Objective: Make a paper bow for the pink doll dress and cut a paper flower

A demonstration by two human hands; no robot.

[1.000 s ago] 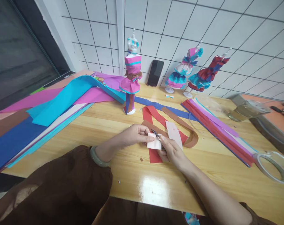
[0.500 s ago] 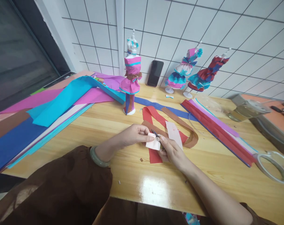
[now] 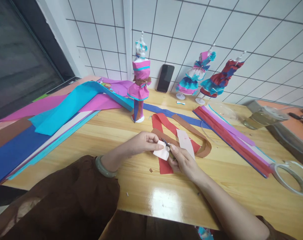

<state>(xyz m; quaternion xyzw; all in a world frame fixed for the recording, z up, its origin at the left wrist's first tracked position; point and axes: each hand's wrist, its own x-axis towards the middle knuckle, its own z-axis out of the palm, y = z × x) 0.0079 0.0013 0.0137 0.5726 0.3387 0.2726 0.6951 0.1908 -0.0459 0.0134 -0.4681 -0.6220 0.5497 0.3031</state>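
My left hand pinches the top edge of a small white paper piece over the table. My right hand is closed around small dark-bladed scissors; their blades reach up beside the right edge of the white piece, and the handle is mostly hidden by my fingers. Beneath and behind the hands lie a red strip, a brown strip that curls to the right, and a pale pink strip. A mini dress form in a pink paper dress stands behind them.
Two more dressed forms and a phone stand by the tiled wall. Stacked coloured crepe sheets fill the left side. Folded paper strips, a tape roll and a lidded container lie to the right.
The white piece has tilted and shifted slightly to the left with my left hand. My right hand and the scissors stay nearly in place.
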